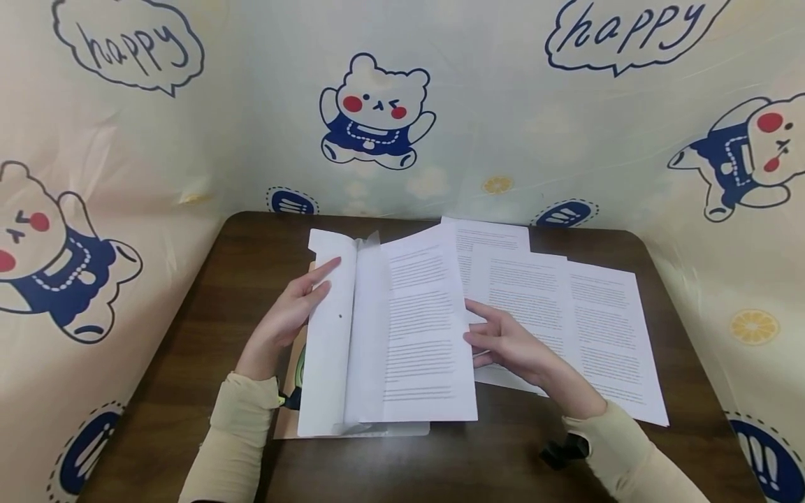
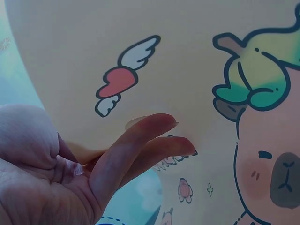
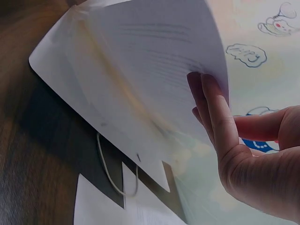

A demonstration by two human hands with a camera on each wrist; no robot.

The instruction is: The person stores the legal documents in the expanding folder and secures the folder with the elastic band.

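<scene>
In the head view a document folder with a white inner side stands partly open above the table. My left hand grips its left cover. The left wrist view shows the folder's outer cover, printed with a cartoon animal and a winged heart, against the left hand's fingers. A printed sheet lies at the folder's right, partly behind a translucent sleeve. My right hand pinches that sheet's right edge. From the right wrist, fingers press against the sheet.
Several printed sheets overlap on the dark wooden table to the right, partly under the right hand. A thin elastic loop hangs from the folder in the right wrist view. Patterned cloth surrounds the table.
</scene>
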